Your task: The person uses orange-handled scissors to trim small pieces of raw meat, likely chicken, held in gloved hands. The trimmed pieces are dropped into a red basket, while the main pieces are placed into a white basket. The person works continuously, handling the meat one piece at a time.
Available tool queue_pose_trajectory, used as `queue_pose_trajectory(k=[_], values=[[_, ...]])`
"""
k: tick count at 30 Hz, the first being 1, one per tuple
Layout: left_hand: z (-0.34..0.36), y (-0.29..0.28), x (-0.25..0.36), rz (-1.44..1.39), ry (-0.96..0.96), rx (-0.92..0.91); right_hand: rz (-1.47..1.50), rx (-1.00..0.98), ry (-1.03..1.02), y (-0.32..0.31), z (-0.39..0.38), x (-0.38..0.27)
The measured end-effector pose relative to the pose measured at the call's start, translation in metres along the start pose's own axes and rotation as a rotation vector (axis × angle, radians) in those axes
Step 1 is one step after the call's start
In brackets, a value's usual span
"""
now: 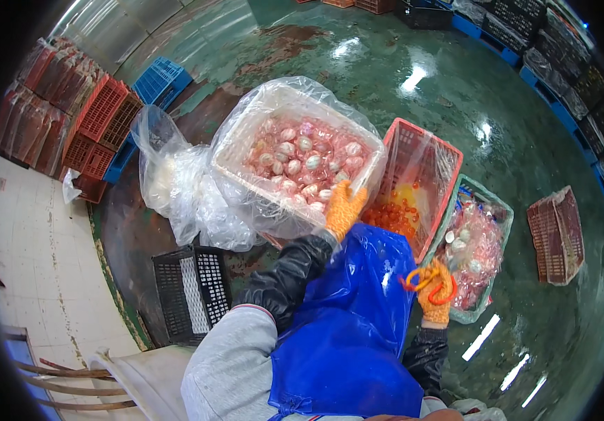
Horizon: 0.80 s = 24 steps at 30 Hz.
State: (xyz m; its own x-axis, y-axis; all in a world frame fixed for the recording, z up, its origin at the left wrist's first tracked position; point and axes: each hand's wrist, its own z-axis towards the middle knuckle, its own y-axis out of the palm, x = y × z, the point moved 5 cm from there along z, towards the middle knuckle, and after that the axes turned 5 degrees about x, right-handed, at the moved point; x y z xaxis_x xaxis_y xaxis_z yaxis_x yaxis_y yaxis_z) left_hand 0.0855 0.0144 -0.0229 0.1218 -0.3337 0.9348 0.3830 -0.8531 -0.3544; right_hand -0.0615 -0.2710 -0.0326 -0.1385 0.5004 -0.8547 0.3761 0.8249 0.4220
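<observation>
Left hand in orange glove clamps rim of white plastic-lined crate holding pale pink round pieces. Right hand closed around orange loops, possibly rubber bands. Red mesh crate holds orange balls; green basket bagged pink pieces.

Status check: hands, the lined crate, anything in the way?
Left hand grips white lined crate rim. Right hand holds orange rubber bands. Red crate sits alongside.

Clear plastic bag lining white crate, bagged green crate at rt.
</observation>
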Motion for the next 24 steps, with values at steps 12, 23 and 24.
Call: queue_pose_trajectory(k=[12,23,24], values=[[0.151,0.039,-0.113,0.906,0.379,-0.289,-0.423,-0.094,0.018,0.001,-0.031,-0.004],[0.053,-0.068,-0.002,-1.316,-0.085,-0.634,0.506,-0.299,0.598,0.029,-0.008,0.049],[0.042,-0.067,0.011,-1.305,-0.215,-0.603,0.613,-0.329,0.664,0.039,-0.01,0.047]])
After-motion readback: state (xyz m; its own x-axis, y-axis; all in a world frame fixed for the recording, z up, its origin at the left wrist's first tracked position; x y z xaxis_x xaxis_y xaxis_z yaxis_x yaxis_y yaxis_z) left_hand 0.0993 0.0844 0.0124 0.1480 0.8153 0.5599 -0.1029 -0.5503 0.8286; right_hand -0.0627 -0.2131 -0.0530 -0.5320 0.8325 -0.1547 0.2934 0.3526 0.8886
